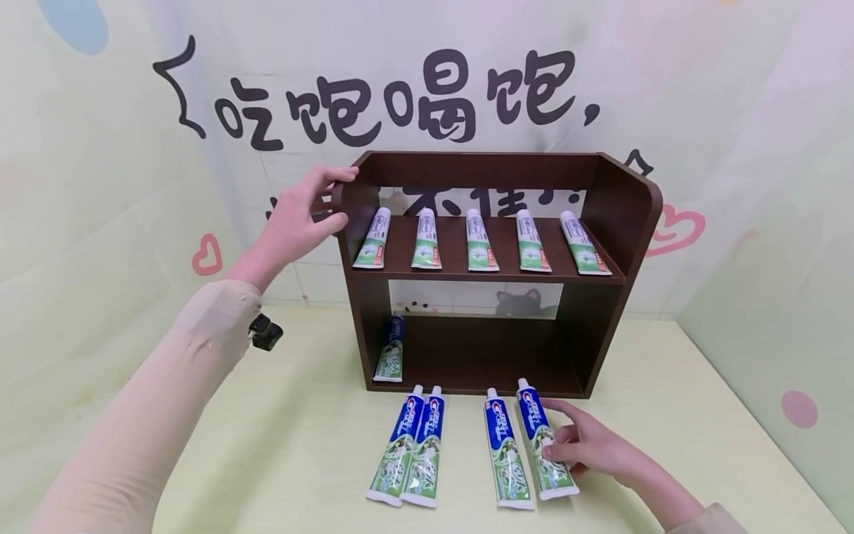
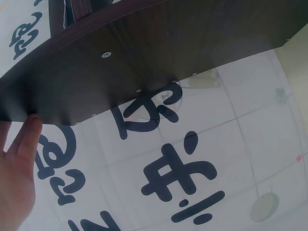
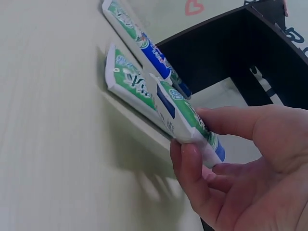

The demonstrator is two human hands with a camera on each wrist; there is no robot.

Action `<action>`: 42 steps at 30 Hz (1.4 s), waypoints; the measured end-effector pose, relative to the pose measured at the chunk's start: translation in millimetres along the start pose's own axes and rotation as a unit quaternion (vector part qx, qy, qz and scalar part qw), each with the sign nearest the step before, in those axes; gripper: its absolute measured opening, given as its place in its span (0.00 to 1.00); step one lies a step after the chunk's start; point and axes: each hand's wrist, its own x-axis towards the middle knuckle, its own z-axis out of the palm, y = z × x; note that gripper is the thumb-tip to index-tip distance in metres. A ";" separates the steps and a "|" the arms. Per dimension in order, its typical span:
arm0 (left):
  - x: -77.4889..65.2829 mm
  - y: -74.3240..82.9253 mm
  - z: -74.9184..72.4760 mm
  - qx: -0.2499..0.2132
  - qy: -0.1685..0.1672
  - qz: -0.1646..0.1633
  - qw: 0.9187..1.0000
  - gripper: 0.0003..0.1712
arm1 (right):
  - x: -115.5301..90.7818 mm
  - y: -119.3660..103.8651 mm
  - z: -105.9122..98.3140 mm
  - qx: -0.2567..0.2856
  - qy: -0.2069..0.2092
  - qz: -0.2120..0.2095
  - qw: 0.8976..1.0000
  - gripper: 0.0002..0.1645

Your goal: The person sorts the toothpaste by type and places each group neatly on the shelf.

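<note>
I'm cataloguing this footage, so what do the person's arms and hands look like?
The left grip is a bare hand, with a long, pale beige sleeve and, at its end, a small black device. The right grip is bare too; only a pale sleeve edge shows.

The shelf (image 1: 480, 169) partly hides wall lettering (image 1: 512, 199); the left wrist view crops the left hand (image 2: 17, 175); small print (image 3: 169, 124) on the held tube (image 3: 185, 113) blurs.

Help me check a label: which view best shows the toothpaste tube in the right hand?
The head view: the tube shows nearly whole, cap to end, label visible, the right hand covering little. The right wrist view shows it foreshortened, partly behind fingers; the left wrist view lacks it.
</note>
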 end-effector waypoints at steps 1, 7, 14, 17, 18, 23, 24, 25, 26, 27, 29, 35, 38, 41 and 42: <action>0.0 0.2 0.0 0.000 0.001 -0.001 1.000 0.28 | 1.1 -1.4 -0.2 0.004 0.000 -0.006 1.000 0.52; -0.4 2.5 -0.9 0.000 0.001 0.001 1.000 0.28 | 8.5 -12.9 0.4 0.018 0.007 -0.029 0.999 0.50; -1.7 1.6 -0.9 0.002 -0.001 0.006 1.000 0.27 | 19.4 -27.8 3.5 0.028 0.018 -0.053 0.998 0.51; -1.7 1.3 -0.5 0.002 0.000 0.004 1.000 0.27 | 24.9 -34.2 3.9 0.029 0.023 -0.061 0.997 0.51; -1.5 1.2 -0.4 0.003 0.000 0.004 1.000 0.27 | 26.8 -36.4 4.0 0.030 0.024 -0.063 0.997 0.51; -0.9 0.7 -0.4 0.006 0.002 0.005 1.000 0.27 | 36.8 -45.7 6.7 0.037 0.025 -0.068 0.997 0.51; -0.9 0.7 -0.4 0.005 0.002 0.007 1.000 0.27 | 39.0 -47.2 7.6 0.037 0.027 -0.069 0.997 0.51; -1.1 0.7 -0.5 0.003 0.002 0.008 1.000 0.27 | 41.0 -49.0 8.6 0.037 0.027 -0.071 0.996 0.51; -1.3 0.6 -0.5 0.003 0.002 0.007 1.000 0.27 | 42.9 -51.0 9.5 0.037 0.028 -0.072 0.996 0.51; -1.6 0.5 -0.5 0.002 0.002 0.007 1.000 0.27 | 44.7 -53.0 10.3 0.037 0.028 -0.075 0.996 0.51; -1.8 0.4 -0.3 -0.002 0.002 0.006 1.000 0.27 | 48.3 -56.9 11.6 0.035 0.029 -0.079 0.996 0.51; -1.4 0.3 0.2 -0.003 0.002 0.004 1.000 0.27 | 63.3 -65.8 12.8 0.032 0.040 -0.079 0.996 0.51; -1.3 -0.3 0.1 -0.002 0.003 0.003 1.000 0.27 | 71.9 -69.4 13.3 0.037 0.047 -0.079 0.995 0.50; -1.5 -0.5 0.0 -0.002 0.002 0.003 1.000 0.27 | 79.5 -72.7 15.7 0.044 0.053 -0.074 0.995 0.50; -1.6 -0.4 -0.1 -0.003 0.002 0.003 1.000 0.27 | 82.0 -73.8 16.9 0.044 0.054 -0.072 0.995 0.50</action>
